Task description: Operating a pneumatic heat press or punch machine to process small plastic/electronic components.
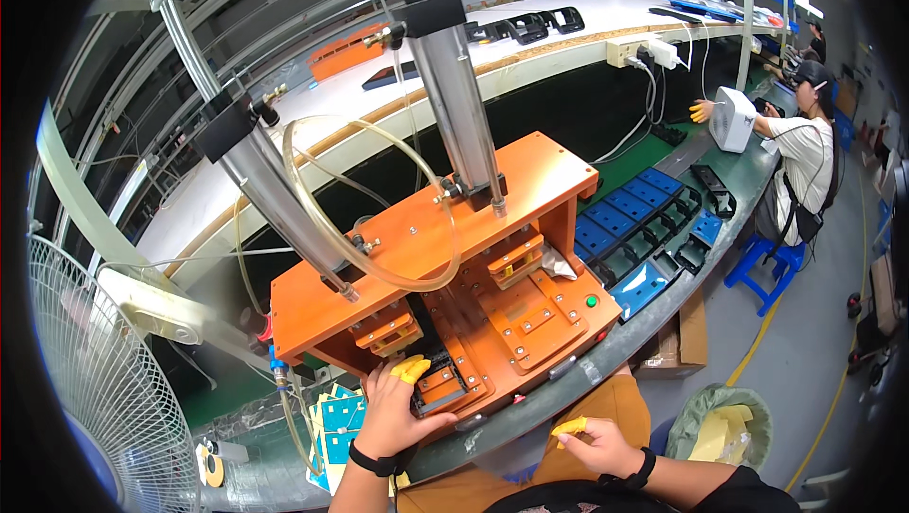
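My left hand (402, 404), with yellow finger covers, rests at the left station of an orange press fixture (544, 168). Its fingers are spread, and the thumb reaches along the station's front edge. Beside and beneath these fingers lies a black frame-like part (437, 347), partly covered by the hand. My right hand (603, 445) is held over my lap, clear of the fixture. Its yellow-covered fingers are closed together, pointing left; whether anything is in them is hidden. The fixture's right station shows a bare orange plate (542, 322).
Two metal cylinders (454, 97) with a looping clear hose stand on the press. Blue panels and black frames (630, 210) lie to its right. A white fan (95, 371) stands at left, a lined bin (724, 433) at lower right. A co-worker (805, 153) sits farther along the bench.
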Tool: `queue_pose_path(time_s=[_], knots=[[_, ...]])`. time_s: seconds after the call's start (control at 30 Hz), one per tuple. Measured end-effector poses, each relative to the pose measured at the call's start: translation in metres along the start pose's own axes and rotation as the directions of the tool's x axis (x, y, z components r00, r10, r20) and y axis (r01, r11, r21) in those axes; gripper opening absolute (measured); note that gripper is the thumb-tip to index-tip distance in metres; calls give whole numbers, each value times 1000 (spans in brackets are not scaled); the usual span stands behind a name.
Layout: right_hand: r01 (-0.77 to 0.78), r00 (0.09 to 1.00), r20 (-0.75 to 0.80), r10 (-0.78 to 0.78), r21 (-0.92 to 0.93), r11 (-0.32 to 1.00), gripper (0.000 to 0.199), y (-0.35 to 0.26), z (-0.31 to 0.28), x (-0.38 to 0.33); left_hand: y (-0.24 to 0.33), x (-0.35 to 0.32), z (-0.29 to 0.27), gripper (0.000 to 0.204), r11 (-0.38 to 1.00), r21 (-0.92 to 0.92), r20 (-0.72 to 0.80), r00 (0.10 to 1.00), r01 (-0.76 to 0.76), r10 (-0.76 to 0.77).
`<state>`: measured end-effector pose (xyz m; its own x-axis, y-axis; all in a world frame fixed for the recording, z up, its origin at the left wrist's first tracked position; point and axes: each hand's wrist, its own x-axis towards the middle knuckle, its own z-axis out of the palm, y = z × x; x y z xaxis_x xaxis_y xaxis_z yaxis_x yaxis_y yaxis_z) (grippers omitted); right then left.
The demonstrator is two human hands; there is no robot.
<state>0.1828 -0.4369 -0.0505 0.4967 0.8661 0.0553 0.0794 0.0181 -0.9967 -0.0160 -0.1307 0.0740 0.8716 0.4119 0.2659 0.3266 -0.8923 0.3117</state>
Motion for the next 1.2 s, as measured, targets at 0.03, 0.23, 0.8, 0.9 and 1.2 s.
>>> queue_pose_path(time_s=[0.03,0.23,0.8,0.9,1.2], knots=[[14,1000,19,-14,-5,1000,17,-2,2,2,0,1,1,89,1000,29,1,1000,-13,12],[54,995,81,-55,13,998,18,-3,20,10,-1,2,0,85,1000,-11,-6,1000,-14,14],[105,983,164,-76,-174,979,17,-5,47,18,-19,-123,28,84,975,-105,-309,926,194,-217],[58,971,237,-21,-148,987,18,-4,62,29,-9,-125,34,85,982,23,-184,966,188,-180],[300,666,744,-49,-207,931,33,-8,146,58,-61,-213,44,44,830,-20,-315,785,557,-534]])
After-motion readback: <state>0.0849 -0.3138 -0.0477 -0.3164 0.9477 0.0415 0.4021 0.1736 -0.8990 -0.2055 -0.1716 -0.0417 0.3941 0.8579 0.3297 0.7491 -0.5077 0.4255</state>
